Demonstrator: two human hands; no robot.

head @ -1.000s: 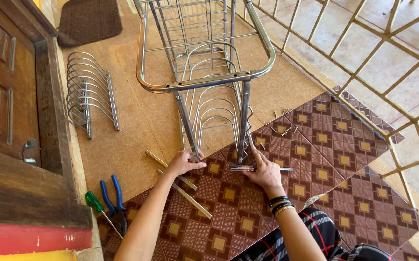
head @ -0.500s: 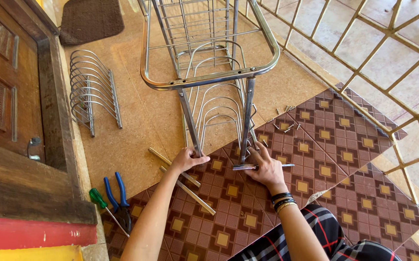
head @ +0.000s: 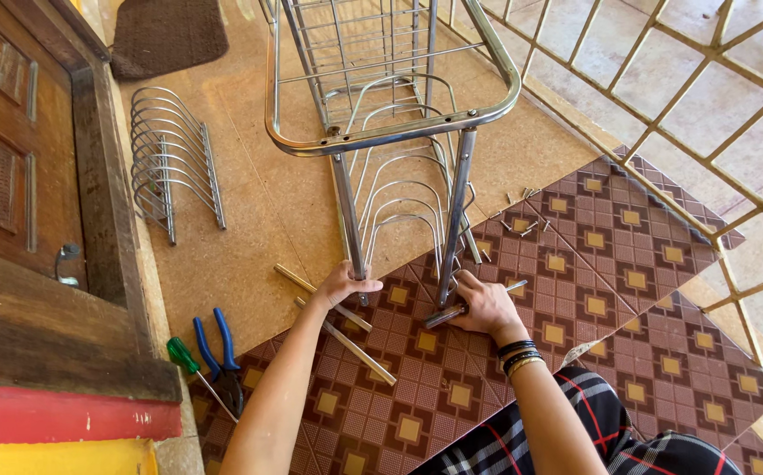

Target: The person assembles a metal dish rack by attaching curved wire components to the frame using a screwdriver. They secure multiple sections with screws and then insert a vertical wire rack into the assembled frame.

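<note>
Nearest, at 8 o'clock, blue-handled pliers (head: 219, 352) and a green screwdriver (head: 183, 359) lie unmoved. Left hand (head: 339, 286) still grips the chrome rack's (head: 390, 132) leg; right hand (head: 487, 306) pins a short metal rod (head: 474, 305) at the neighbouring leg's foot, the rack steadier and nearer than before

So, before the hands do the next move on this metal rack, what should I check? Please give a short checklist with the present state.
1. Left hand grips the left leg of the metal rack: ok.
2. Right hand is at the foot of the right leg, holding a short metal rod: ok.
3. Rod seated in the leg: cannot tell, the fingers hide it.
4. Spare rods within reach on the mat: ok.
5. Small screws lie scattered, not gathered: not ok.
6. Pliers and screwdriver lie nearby: ok.
</note>
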